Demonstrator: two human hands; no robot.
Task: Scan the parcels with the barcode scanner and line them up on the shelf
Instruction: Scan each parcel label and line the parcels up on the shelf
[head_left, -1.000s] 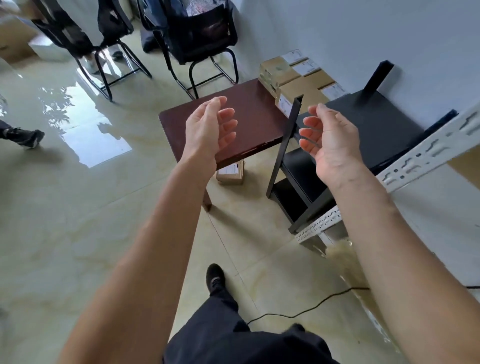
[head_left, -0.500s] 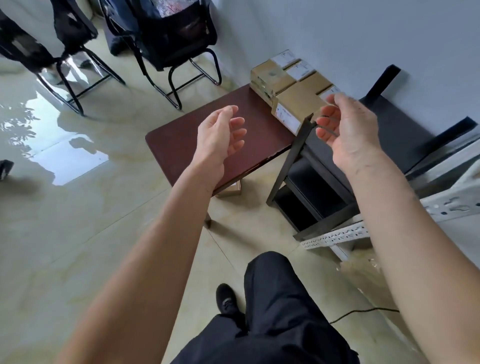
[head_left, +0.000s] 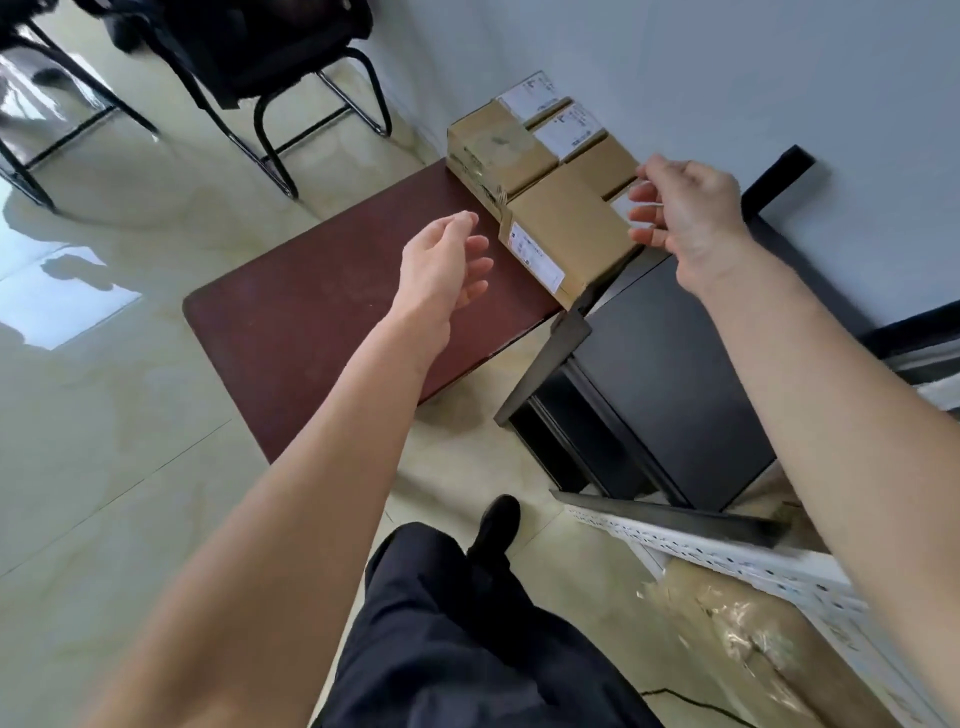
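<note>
Several brown cardboard parcels with white labels are stacked at the far right end of a dark red table (head_left: 311, 322), against the wall. The nearest parcel (head_left: 566, 228) lies at the table's right corner. My left hand (head_left: 447, 265) hovers over the table just left of that parcel, fingers loosely spread, holding nothing. My right hand (head_left: 685, 213) is at the parcel's right end, fingertips at its edge; whether they touch it is unclear. A black shelf unit (head_left: 675, 374) stands right of the table. No barcode scanner is visible.
Black chairs (head_left: 270, 78) stand on the glossy tiled floor behind the table. A white perforated metal rack (head_left: 727, 556) with a plastic-wrapped package under it is at the lower right. A black cable (head_left: 691, 699) runs across the floor. My dark trouser leg and shoe are below.
I have stepped closer to the table. Both hands moved forward toward the parcels; the right hand now reaches the nearest parcel's right end and the left nears its left side.
</note>
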